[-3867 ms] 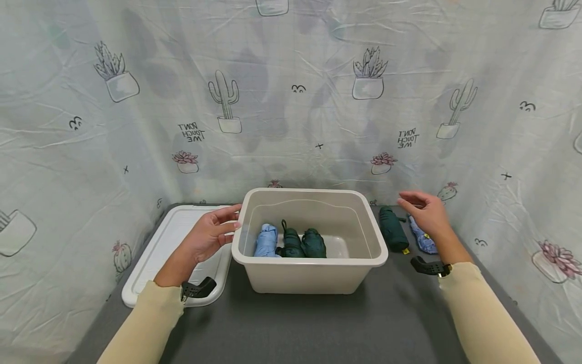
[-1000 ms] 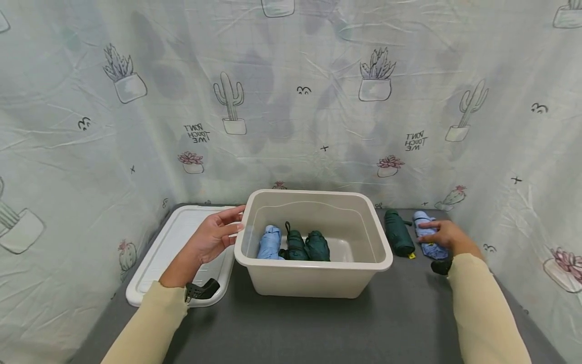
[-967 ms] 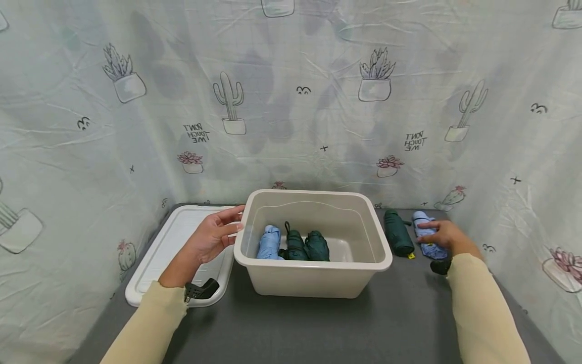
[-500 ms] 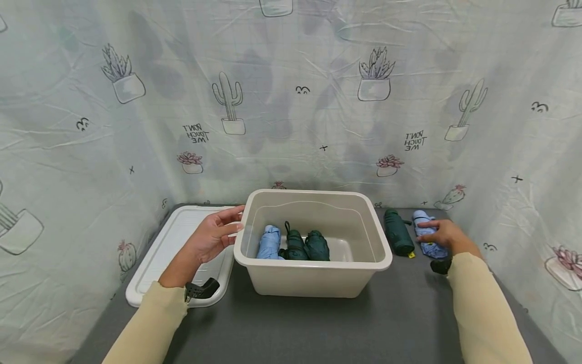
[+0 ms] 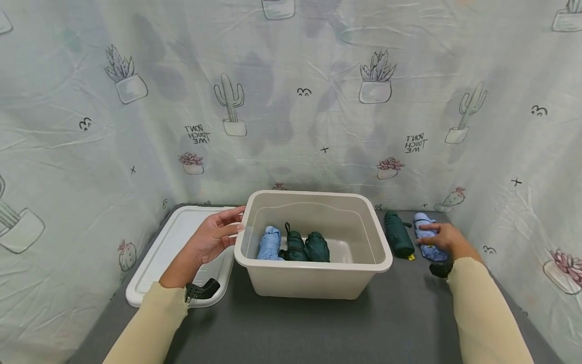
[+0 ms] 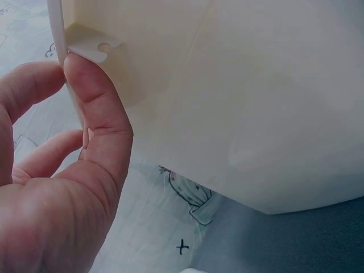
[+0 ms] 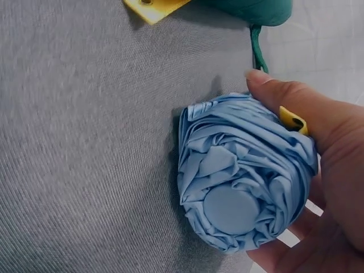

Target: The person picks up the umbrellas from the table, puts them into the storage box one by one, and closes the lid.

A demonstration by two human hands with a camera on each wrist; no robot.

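Now your right hand (image 5: 443,240) sits low at the right of the head view, settled onto the light blue folded umbrella (image 5: 427,237) on the grey table (image 5: 318,328); a few seconds ago that hand hovered above both umbrellas with nothing under it. In the right wrist view your thumb (image 7: 296,108) lies along one side of the blue roll (image 7: 244,179) and your fingers curl under the other, so you have it wrapped, though it is not yet off the cloth. Over the last second the grip has barely shifted, which reads as a hold being secured before a lift.

Just left of it lies the dark green umbrella (image 5: 397,235), untouched, between your hand and the beige bin (image 5: 313,280). Inside the bin, a blue umbrella (image 5: 268,243) and two green ones (image 5: 305,245) lie side by side, with room at the right of the floor.

Your left hand (image 5: 213,237) has stayed put, thumb (image 6: 94,94) pressed on the rim of the bin's left wall, the other fingers loosely bent behind it. Beneath that hand rests the white lid (image 5: 175,242).
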